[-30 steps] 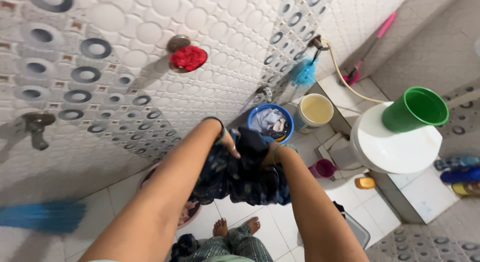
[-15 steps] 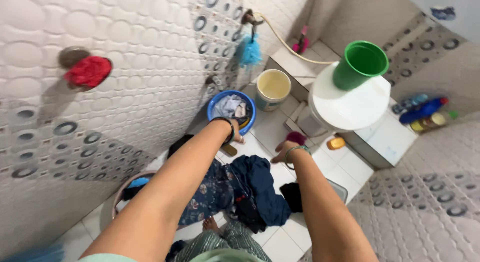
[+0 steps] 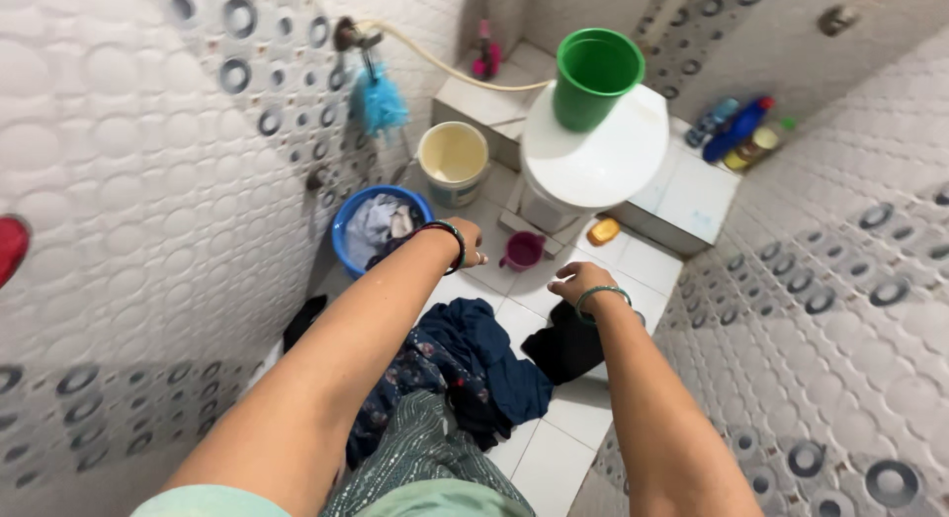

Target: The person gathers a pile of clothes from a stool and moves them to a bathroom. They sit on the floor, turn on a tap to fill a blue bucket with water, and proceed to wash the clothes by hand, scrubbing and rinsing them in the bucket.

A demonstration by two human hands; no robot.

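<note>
Head view shows both the left hand [image 3: 469, 246] and right hand [image 3: 578, 280] open and empty, just above the dark blue cloth [image 3: 481, 364] heaped on the white floor tiles [image 3: 554, 458]. Near the cloth a green bucket [image 3: 593, 74] sits tilted on a white lid [image 3: 598, 156]; I think a bump could tip it, and wet tiles could make feet slip

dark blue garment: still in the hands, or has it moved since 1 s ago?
Yes. The dark blue garment has gone down: it now lies heaped on the floor tiles short of the blue basin. Left hand and right hand are empty.
</note>
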